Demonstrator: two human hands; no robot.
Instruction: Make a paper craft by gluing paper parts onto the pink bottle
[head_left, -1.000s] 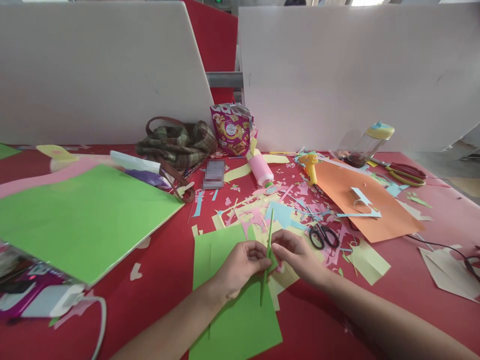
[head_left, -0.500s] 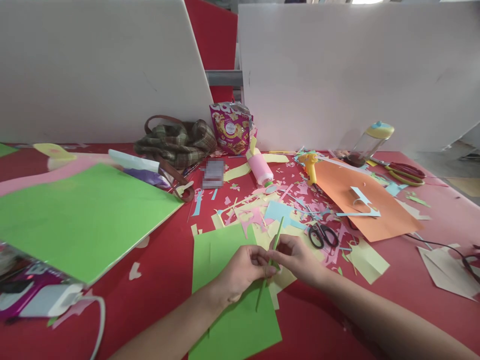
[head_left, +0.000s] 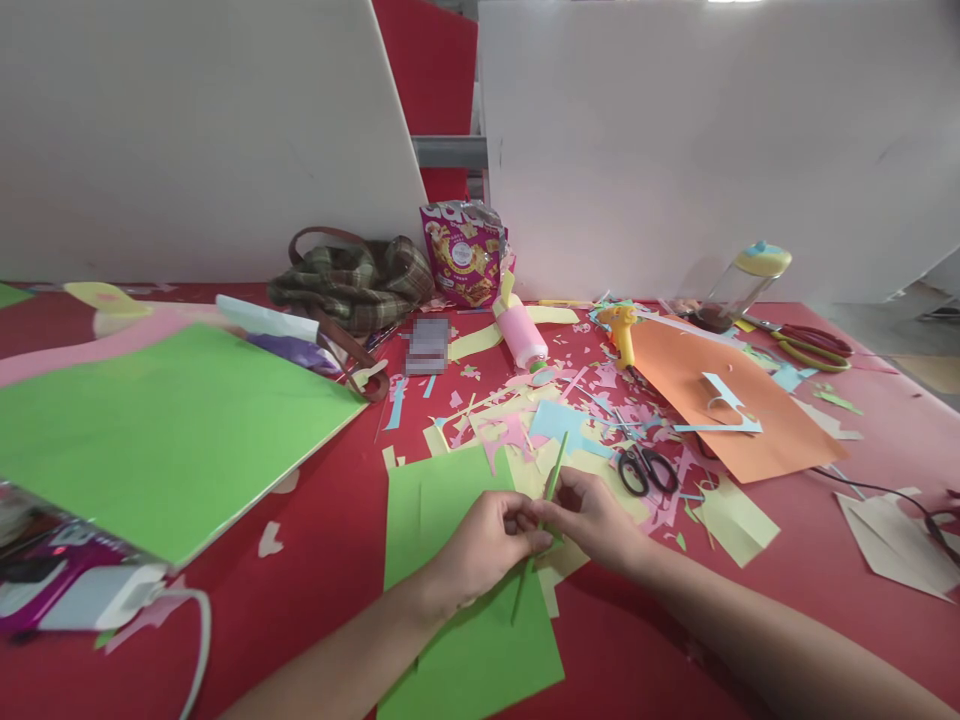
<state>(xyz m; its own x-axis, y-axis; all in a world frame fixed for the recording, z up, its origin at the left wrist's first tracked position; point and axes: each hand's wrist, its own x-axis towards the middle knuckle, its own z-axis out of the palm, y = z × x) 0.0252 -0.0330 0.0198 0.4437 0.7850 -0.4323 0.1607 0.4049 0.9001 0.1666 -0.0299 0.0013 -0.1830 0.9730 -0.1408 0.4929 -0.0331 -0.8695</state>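
Head view: the left hand and the right hand meet over a green sheet lying on the red worktop. Both sets of fingers are pinched on a thin green strip, the left fingers just below the right fingers on it. The strip's long axis runs away from the person, tilted slightly right: its far end rises beyond the fingers, its near end pokes out below the left hand. Neither hand is nearer; both grip its middle. Black scissors lie just right of the right fingers, among paper scraps.
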